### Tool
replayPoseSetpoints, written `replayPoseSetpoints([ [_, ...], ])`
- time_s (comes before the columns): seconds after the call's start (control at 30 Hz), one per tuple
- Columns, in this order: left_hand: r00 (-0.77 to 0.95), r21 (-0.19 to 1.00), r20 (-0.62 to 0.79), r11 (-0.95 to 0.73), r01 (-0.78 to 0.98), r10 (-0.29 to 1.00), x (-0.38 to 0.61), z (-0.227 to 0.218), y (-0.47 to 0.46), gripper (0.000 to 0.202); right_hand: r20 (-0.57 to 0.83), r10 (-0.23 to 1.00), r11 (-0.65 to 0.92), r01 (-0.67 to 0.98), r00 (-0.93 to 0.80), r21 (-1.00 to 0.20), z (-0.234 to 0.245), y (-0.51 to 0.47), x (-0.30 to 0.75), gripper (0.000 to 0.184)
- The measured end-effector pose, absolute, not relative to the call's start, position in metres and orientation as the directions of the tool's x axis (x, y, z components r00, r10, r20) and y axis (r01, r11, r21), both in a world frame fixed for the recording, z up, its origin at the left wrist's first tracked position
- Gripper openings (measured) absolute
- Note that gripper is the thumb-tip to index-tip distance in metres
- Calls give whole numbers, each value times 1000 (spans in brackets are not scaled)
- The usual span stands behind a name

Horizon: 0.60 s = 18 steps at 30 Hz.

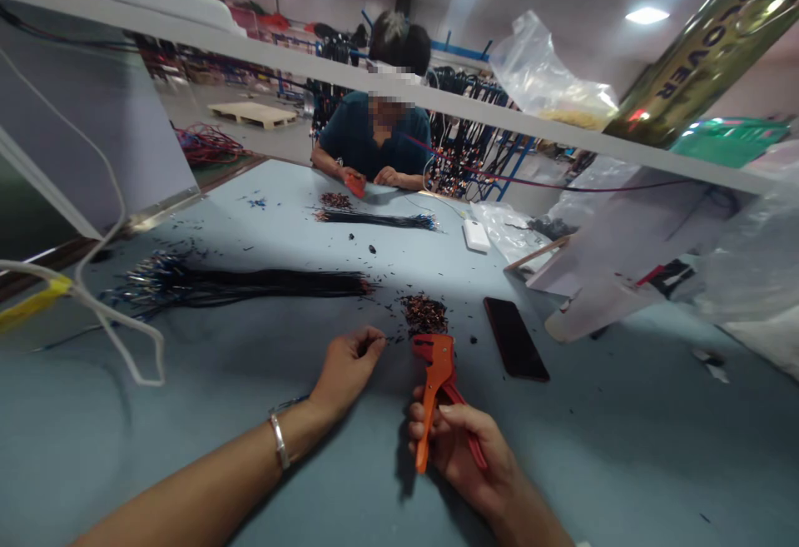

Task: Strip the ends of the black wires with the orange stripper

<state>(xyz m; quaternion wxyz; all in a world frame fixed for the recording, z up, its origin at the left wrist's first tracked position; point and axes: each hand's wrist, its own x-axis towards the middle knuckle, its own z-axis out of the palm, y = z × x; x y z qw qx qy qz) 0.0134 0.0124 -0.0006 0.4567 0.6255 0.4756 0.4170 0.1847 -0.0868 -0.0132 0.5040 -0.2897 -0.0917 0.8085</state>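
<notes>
My right hand (478, 455) is closed around the handles of an orange and red wire stripper (442, 368), its jaws pointing away from me. To its left, my left hand (349, 368) is closed in a pinch on a thin dark wire (290, 403); part of that wire shows beside the wrist, and the rest is hidden by the hand. Just beyond the stripper's jaws lies a heap of small cut wire scraps (425, 314). A long bundle of black wires (268, 282), with blue and metal ends at the left, rests beyond my left hand.
A dark phone (515, 339) lies to the right. Across the blue-grey table (205, 380), a co-worker (378, 139) holds a red tool near another wire bundle (380, 220). A white cable (121, 339) hangs at left; a shelf bar (280, 60) crosses above.
</notes>
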Motion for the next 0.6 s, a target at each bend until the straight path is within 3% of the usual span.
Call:
replayPoseSetpoints([
  [0.6, 200, 974, 87, -126, 189, 976, 18, -6, 12, 21, -411, 829, -543, -720, -378, -433, -14, -94, 196, 32],
])
